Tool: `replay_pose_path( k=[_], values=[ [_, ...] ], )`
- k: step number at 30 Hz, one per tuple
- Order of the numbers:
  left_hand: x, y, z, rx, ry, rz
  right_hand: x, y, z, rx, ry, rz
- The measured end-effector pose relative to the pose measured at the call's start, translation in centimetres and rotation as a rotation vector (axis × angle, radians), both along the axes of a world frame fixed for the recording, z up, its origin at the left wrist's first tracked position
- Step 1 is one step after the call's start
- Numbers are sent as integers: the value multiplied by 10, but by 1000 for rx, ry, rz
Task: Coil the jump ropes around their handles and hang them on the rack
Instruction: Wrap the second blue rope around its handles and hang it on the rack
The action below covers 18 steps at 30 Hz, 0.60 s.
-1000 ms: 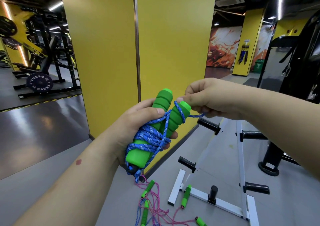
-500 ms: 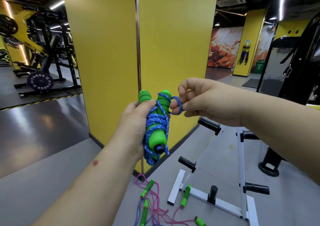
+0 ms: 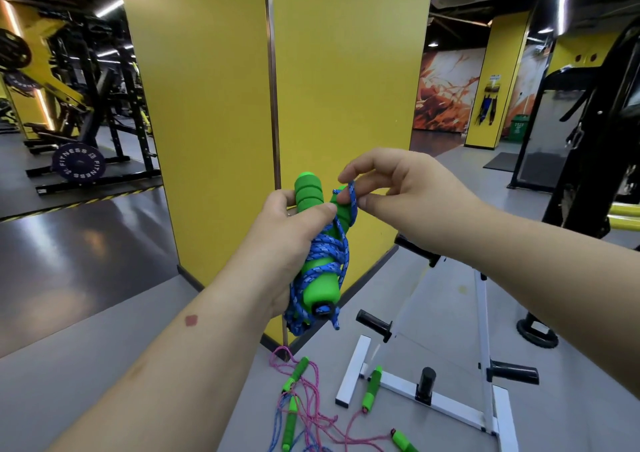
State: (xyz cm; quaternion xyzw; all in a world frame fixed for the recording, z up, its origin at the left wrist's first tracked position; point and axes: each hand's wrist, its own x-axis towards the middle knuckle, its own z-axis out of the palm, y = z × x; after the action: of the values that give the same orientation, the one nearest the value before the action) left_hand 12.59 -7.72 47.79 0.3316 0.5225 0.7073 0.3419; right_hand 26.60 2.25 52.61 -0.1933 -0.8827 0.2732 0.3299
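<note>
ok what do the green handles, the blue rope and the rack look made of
Green handles: likely soft foam, matte, moulded in ribbed rings with no shine.
Blue rope: seemingly braided textile cord, its light flecked weave visible, limp enough to loop.
Rack: probably painted metal, with straight white bars; its black pegs look like rubber or plastic, though that's uncertain.

Grey floor point(image 3: 104, 365) bears a white rack point(image 3: 450, 406) with black pegs, standing beside tangled pink and blue jump ropes point(image 3: 311, 417) with green handles

A gym is shown: a squat rack point(image 3: 114, 105) with a weight plate point(image 3: 78, 162) at ten o'clock, yellow pillars point(image 3: 277, 105) ahead.
</note>
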Motion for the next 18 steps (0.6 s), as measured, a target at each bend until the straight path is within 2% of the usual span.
replay_pose_path(
  k=[2,5,8,14,18],
  values=[
    [-2,-1,2,-29,-6,-26,0,-2,1,47,-15,-26],
    [-6,-4,6,-79,10,-78,2,-4,3,-45,4,11],
    [-12,-7,7,-126,48,-140,6,-3,8,-98,-97,32],
    [-7,-5,-2,-184,335,-75,2,-6,18,19,-376,-47],
    [-3,-5,-3,-223,458,-32,0,-4,16,60,-382,-73]
  ],
)
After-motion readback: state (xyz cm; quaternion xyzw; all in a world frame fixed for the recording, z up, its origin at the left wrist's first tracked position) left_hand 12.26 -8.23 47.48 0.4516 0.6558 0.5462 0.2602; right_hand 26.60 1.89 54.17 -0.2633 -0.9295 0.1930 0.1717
